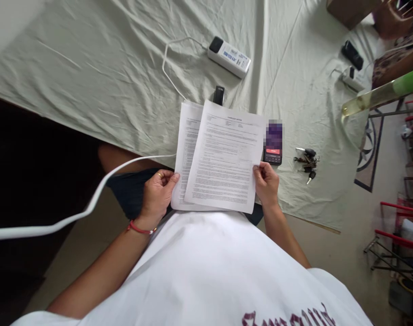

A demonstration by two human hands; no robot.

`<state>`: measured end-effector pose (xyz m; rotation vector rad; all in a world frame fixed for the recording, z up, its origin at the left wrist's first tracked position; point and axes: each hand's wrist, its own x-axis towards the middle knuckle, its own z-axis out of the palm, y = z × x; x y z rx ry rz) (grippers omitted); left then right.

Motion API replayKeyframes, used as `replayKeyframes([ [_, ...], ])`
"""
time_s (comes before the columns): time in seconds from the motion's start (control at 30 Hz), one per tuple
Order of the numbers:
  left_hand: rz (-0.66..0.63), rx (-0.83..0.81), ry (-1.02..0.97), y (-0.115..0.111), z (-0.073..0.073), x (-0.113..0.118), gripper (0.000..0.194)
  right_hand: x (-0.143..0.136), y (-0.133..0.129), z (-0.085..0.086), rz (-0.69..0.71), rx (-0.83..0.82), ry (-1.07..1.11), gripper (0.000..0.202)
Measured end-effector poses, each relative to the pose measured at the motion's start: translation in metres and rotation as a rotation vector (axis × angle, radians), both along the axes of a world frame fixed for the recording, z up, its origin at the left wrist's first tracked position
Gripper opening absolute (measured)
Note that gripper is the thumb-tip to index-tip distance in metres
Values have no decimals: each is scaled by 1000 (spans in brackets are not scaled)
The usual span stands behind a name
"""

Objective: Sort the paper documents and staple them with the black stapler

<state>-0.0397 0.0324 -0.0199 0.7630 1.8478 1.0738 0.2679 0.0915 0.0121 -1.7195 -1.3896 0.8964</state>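
The right sheet point(226, 158) overlaps the left sheet point(184, 181) above the cloth-covered surface point(107, 77). The left hand point(157, 194) pinches the left sheet's edge in its fingers; the right hand point(267, 183) grips the right sheet's edge in its fingers. Just right of the right sheet lies a phone point(273, 145).

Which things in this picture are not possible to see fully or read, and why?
All in the head view:
Front sheet: body print too small to read.
Back sheet: right part hidden by the front sheet.
Black object: lower end hidden by the front sheet.
Phone: upper screen pixelated.
Shirt lettering: cut off by the bottom edge.
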Motion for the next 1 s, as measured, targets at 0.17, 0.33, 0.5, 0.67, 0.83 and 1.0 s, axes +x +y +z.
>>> replayKeyframes([
  [0.17, -6, -15, 43, -2, -4, -6, 38, 1, -2, -4, -6, -51, 104, 26],
  [0.33, -66, 22, 222, -6, -8, -8, 36, -12, -8, -8, 52, -81, 114, 24],
  [0.5, -63, 79, 294, -5, -1, -4, 36, -14, -7, -8, 59, -81, 121, 25],
  [0.67, -125, 24, 304, -4, 8, -2, 32, -10, -6, -8, 60, -72, 138, 23],
  [0.83, -170, 36, 342, -4, 12, 0, 35, -9, -7, -8, 68, -73, 99, 23],
  [1.0, -200, 199, 596, -3, 17, -1, 33, -6, -5, -9, 48, -60, 74, 23],
])
